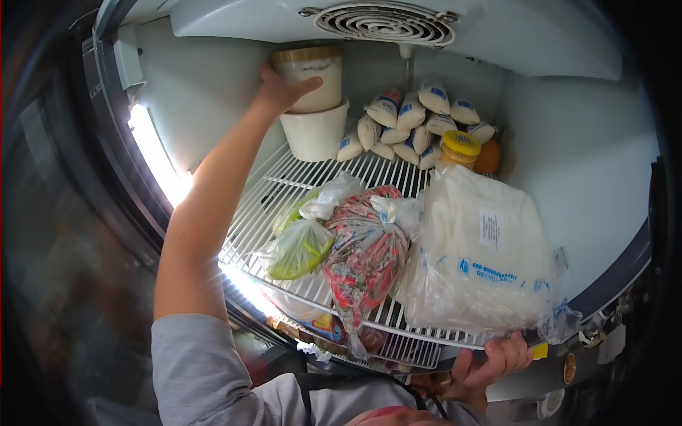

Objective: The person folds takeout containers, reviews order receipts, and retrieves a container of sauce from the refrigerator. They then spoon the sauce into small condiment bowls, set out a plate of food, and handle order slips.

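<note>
My left hand reaches deep into the refrigerator and grips a clear jar of white contents with a gold-brown lid. Its thumb lies across the front of the jar, while the other fingers are mostly hidden behind it. Directly under the jar is a white plastic tub at the back left of the wire shelf. My right hand has its fingers curled over the shelf's front edge, below a large clear plastic bag of flat white contents.
A bag of red chillies and a bag of green produce lie mid-shelf. Behind them are several stacked white packets and a yellow-lidded jar. A fan grille is overhead; a bright light strip runs along the left.
</note>
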A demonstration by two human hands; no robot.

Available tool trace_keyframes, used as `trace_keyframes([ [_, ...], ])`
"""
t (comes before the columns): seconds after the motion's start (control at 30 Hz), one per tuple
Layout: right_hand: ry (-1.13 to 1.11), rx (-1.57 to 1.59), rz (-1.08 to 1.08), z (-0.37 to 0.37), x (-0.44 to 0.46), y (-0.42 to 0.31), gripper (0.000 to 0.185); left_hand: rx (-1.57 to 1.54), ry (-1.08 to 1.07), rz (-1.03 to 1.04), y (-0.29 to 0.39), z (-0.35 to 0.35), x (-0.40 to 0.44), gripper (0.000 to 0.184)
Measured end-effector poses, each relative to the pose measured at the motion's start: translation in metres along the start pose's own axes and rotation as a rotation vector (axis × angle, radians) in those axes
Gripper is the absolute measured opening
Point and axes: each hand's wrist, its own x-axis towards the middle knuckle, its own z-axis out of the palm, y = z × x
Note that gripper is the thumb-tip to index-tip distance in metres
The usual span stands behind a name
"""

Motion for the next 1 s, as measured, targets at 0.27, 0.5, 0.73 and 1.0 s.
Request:
trace_keyframes([
  [0.27, 0.022, 0.013, -0.036, 0.002, -0.002, 0.004, 0.032, 0.462, -0.224, 0.193, -0.018, -0.001, -0.034, 0.091],
  [0.5, 0.083, -0.017, -0.043, 0.006, -0.001, 0.004, 0.031, 0.806, -0.430, 0.152, 0.025, -0.043, -0.061, 0.084],
  [0.73, 0.131, -0.001, -0.049, 0.007, 0.007, 0.001, 0.030, 0.459, 0.041, 0.088, 0.030, -0.083, -0.066, 0.090],
  [1.0, 0.149, 0.035, -0.043, 0.005, 0.015, -0.007, 0.029, -0.029, 0.060, 0.325, 0.025, -0.085, -0.061, 0.081],
])
